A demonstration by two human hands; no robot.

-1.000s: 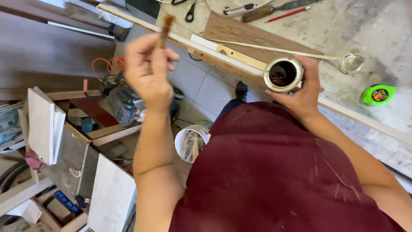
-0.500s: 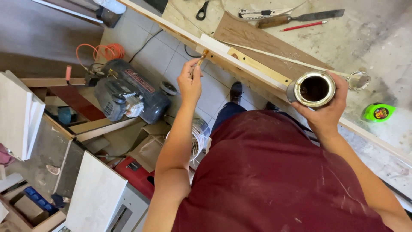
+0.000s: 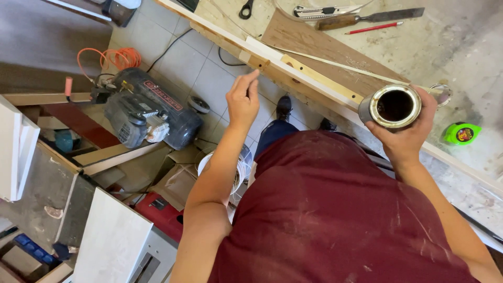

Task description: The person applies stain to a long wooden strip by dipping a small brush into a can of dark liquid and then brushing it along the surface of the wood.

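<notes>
The long wood strip [image 3: 314, 78] runs along the counter [image 3: 461, 52] edge up-left to down-right — the left hand [image 3: 242, 102], grip pinched on a small brush, touches its upper-left end, while the right hand [image 3: 406, 133] holds the open can [image 3: 394, 106] beside it.

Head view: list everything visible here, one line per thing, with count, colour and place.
Tin: one, metal, dark liquid inside, held over the bench edge.
Wood strip: one, pale, along the bench edge.
Board: one, brown, on the bench.
Chisel: one, wooden handle, bench top.
Pencil: one, red, beside the chisel.
Tape measure: one, green, bench right.
Compressor: one, dark grey, floor left.
Hose: one, orange, coiled behind the compressor.
Left hand: fingertips at the strip; brush hidden.
Right hand: grips the tin.
</notes>
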